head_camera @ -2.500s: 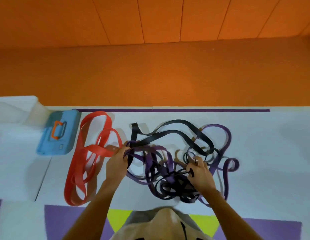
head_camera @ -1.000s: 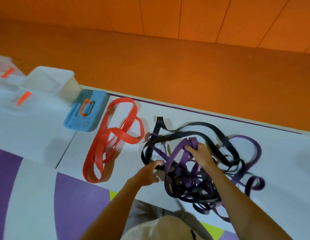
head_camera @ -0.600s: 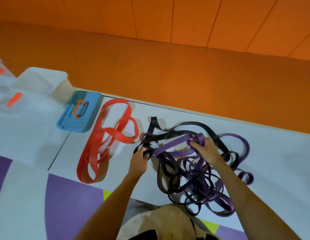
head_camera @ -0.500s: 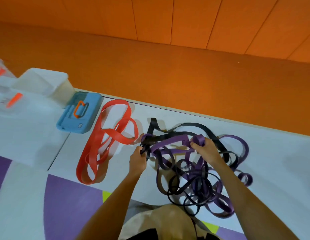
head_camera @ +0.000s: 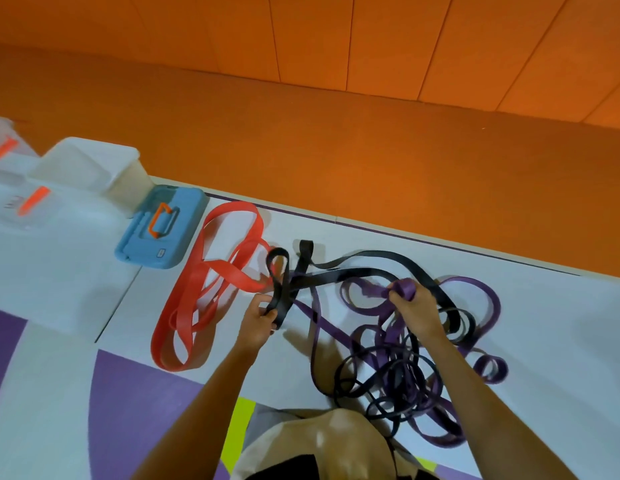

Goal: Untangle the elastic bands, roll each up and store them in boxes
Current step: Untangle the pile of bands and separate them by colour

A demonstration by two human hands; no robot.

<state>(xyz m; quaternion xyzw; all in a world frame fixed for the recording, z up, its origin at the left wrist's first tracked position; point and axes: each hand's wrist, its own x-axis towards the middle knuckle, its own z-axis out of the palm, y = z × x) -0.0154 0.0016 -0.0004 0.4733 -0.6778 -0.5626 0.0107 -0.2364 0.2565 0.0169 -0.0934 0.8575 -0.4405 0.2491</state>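
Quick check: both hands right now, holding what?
Left hand: grips the black band.
Right hand: grips the purple band.

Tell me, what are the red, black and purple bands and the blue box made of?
The red band, black band and purple band are likely matte rubber or latex: they are flat strips that flop into soft loops. The blue box is probably moulded hard plastic, since it is smooth with rounded corners.
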